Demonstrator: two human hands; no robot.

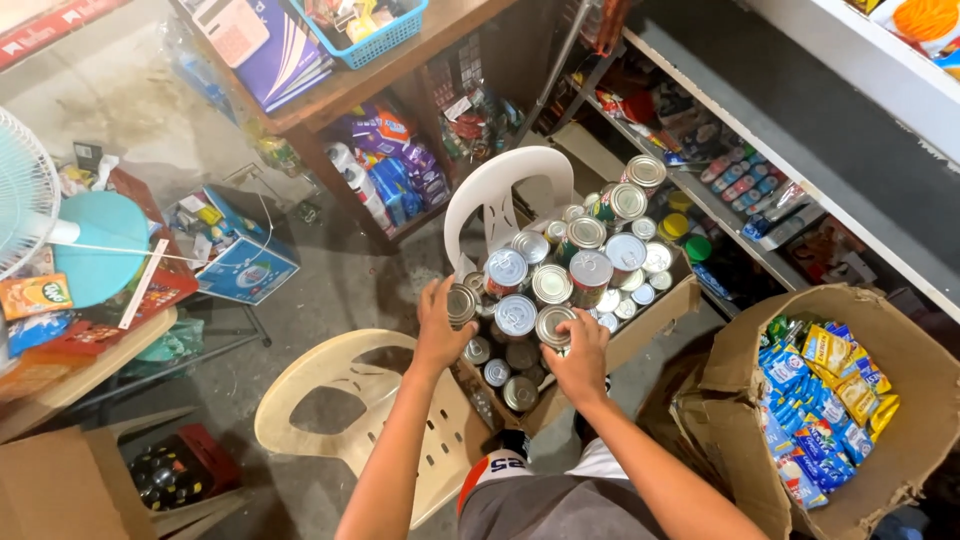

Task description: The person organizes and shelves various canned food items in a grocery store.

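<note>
We look down on a cardboard box (655, 318) packed with tin cans, sitting between a white plastic chair (497, 190) behind it and a cream plastic chair (345, 400) in front of it. To our right stands a bigger open carton (900, 350) full of blue and yellow snack packets (820, 405), with metal shelves (800, 170) of goods running along the wall beyond. At far left we see a pale blue fan (25, 190) over a cluttered surface (90, 350). Our left hand (440, 325) curls its fingers around a can (461, 303) at the box's near left edge. Our right hand (580, 358) wraps over another can (553, 325), standing upright near the middle of the front row, fingers closed on its top.
</note>
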